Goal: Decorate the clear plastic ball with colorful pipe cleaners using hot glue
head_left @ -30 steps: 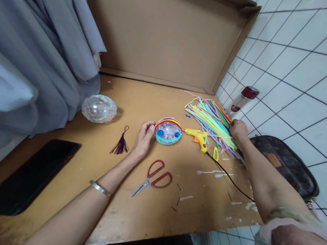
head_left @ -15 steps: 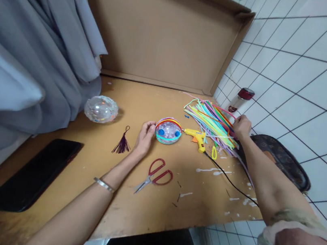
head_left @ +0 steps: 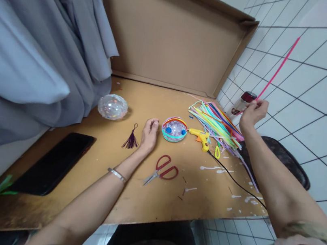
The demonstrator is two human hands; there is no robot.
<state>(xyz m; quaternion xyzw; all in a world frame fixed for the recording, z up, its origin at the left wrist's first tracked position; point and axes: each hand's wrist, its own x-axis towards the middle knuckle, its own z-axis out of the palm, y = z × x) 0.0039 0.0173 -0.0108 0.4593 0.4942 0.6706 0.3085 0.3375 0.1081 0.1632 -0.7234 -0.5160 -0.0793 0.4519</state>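
Note:
My right hand (head_left: 253, 114) is raised at the right, closed on a pink pipe cleaner (head_left: 278, 70) that points up and away. Below it lies a bundle of many-coloured pipe cleaners (head_left: 217, 124). My left hand (head_left: 149, 135) rests on the table with its fingers curled in and nothing visible in them. Just right of it, with a small gap, sits a clear ball (head_left: 174, 130) with blue dots and red, yellow and turquoise bands. A yellow glue gun (head_left: 200, 137) lies with its nozzle at the ball's right side.
Red-handled scissors (head_left: 163, 170), a dark purple tassel (head_left: 131, 139) and a second clear ball (head_left: 113, 106) lie on the table. A black phone-like slab (head_left: 54, 163) is at the left. A jar (head_left: 243, 103) and dark bag (head_left: 286, 161) stand right; a cardboard panel (head_left: 176, 34) stands behind.
My right hand has lifted the pink pipe cleaner up from the bundle. My left hand has come away from the banded ball and its fingers have curled. The view has shifted slightly.

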